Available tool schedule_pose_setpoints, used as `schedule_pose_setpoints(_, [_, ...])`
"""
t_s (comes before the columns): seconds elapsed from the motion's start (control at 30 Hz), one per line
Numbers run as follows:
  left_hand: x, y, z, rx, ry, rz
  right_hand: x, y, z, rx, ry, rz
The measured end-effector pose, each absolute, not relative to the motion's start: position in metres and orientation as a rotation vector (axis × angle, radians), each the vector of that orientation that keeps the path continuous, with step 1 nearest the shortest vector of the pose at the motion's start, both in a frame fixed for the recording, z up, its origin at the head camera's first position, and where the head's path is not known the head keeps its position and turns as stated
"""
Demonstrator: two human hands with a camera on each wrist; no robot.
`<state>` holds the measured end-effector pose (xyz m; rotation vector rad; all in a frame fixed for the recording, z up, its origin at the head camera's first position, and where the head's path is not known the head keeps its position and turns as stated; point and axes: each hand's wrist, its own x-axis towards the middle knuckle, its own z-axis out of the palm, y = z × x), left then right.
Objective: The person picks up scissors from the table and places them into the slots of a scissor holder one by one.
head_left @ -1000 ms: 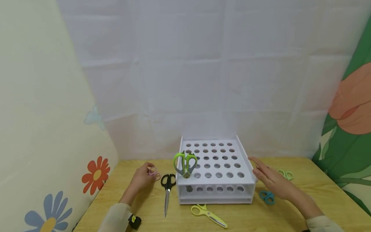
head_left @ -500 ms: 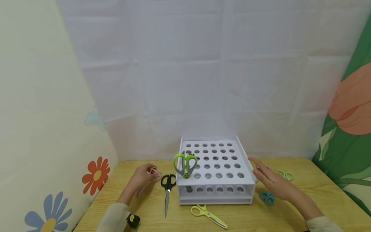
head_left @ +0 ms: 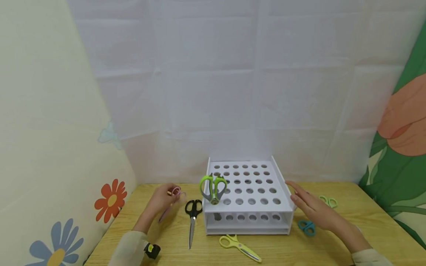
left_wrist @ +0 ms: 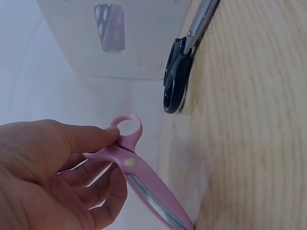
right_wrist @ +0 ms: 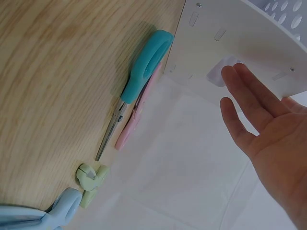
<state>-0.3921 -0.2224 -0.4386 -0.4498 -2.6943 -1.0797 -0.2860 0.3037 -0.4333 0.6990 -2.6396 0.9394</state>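
My left hand (head_left: 161,198) pinches the handle of pink scissors (left_wrist: 144,177) between thumb and fingers, left of the rack. In the left wrist view the blades are together and angle down toward the table. My right hand (head_left: 314,210) has its fingers extended at the right side of the white two-tier holed rack (head_left: 247,208); whether the fingertips touch it, I cannot tell. Green-and-grey scissors (head_left: 214,192) stand upright in a front-left hole of the rack, handles up. Black-handled scissors (head_left: 192,218) lie between my left hand and the rack.
Yellow scissors (head_left: 240,247) lie in front of the rack. To its right are teal scissors (right_wrist: 146,67), a pink pair (right_wrist: 136,115), a light green handled item (right_wrist: 91,179) and a light blue handled item (right_wrist: 45,218). A white cloth (head_left: 213,92) hangs behind the table.
My left hand has raised the pink scissors slightly off the table and turned them, so their blades now show below the hand. My right hand stays beside the rack.
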Motion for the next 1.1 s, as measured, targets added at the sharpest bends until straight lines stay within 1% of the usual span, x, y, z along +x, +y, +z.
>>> schedule_pose_setpoints(0.27, [-0.386,-0.221,-0.428,-0.438,-2.701,-1.109,-0.285,0.301,-0.432,0.711,-2.635,0.939])
schedule_pose_setpoints(0.63, [-0.378,-0.21,-0.407,-0.506,-2.684,-1.08,-0.287,0.302,-0.434,0.717,-2.621,0.963])
schedule_pose_setpoints(1.1, [-0.353,-0.191,-0.37,-0.547,-2.605,-1.129,-0.289,0.303,-0.436,0.746,-2.558,1.099])
